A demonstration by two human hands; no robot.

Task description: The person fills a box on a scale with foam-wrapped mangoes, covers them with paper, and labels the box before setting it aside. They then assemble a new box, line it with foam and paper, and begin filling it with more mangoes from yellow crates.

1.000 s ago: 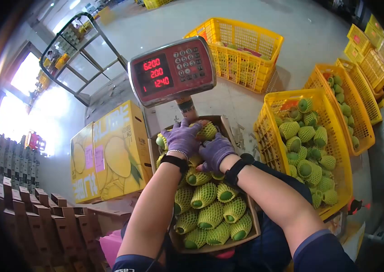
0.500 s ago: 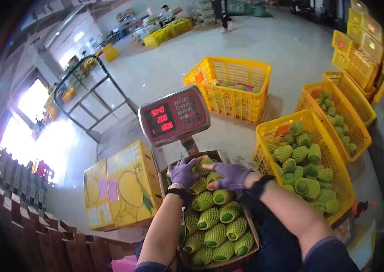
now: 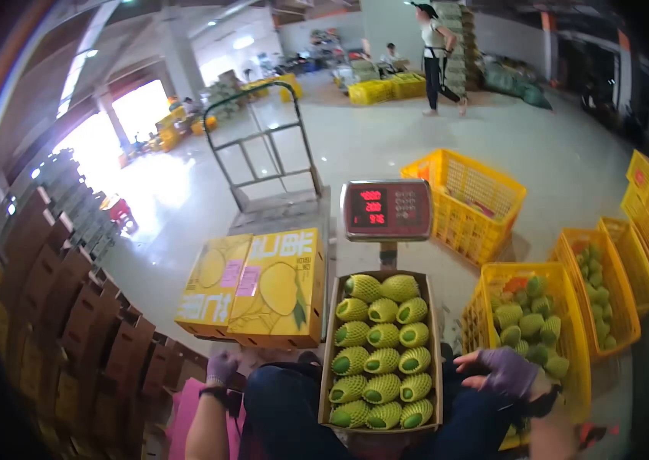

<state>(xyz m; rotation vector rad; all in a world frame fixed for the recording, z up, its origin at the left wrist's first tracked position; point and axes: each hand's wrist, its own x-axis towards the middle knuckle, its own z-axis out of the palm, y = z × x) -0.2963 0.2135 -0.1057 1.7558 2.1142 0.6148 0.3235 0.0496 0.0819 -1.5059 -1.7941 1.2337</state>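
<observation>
An open carton (image 3: 438, 360) of green mangoes (image 3: 382, 335) in yellow-green foam net sleeves sits between my knees, below the scale's display (image 3: 387, 210). The fruit lies in neat rows. To the carton's left, my left hand (image 3: 222, 368) in a purple fingerless glove is beside my leg, near a pink sheet (image 3: 186, 422); its fingers are turned from view. My right hand (image 3: 504, 372), gloved alike, is open and empty to the carton's right. It is close to a yellow crate (image 3: 471, 322) of net-sleeved mangoes.
Two printed yellow boxes (image 3: 274, 287) lie on a flat trolley whose handle frame (image 3: 259, 138) rises behind. Brown cartons (image 3: 102, 337) are stacked at left. More yellow crates (image 3: 485, 184) stand ahead and right. A person (image 3: 435, 57) walks in the background; another sits farther back.
Both hands have left the mangoes in the carton and moved apart, left hand to the left, right hand to the right. The view has turned and lifted; the display's digits differ.
</observation>
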